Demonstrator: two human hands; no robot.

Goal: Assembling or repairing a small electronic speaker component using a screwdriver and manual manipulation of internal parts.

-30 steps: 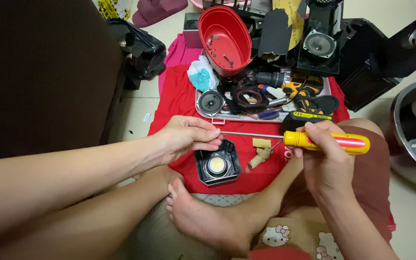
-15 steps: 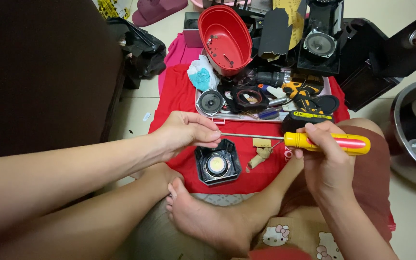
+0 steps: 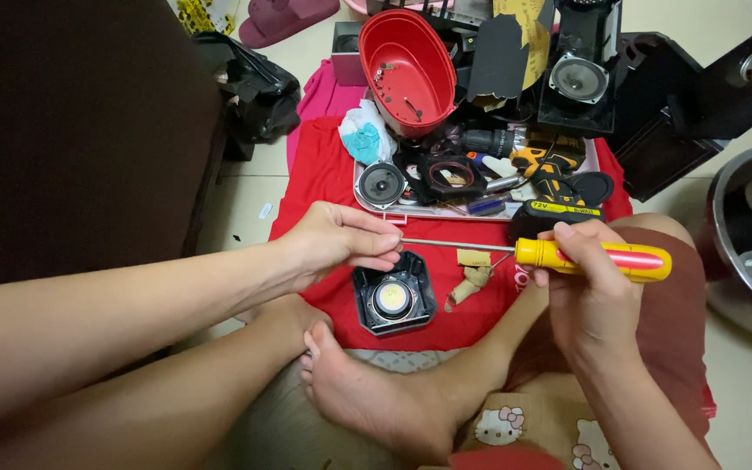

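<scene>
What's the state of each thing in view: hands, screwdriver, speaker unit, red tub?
left hand: pinching the screwdriver's tip end
right hand: gripping the handle
screwdriver: held level above the red cloth
small speaker unit: on the cloth, cone up
red tub: tilted, a few small bits inside

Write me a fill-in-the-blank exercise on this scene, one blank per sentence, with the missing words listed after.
1. The right hand grips the screwdriver by its ____ and red handle.
2. The left hand pinches the tip of the screwdriver's metal ____.
3. The small black speaker unit lies on a ____ cloth.
4. The oval red tub stands beyond the tray of ____.

Missing words: yellow; shaft; red; tools
</scene>
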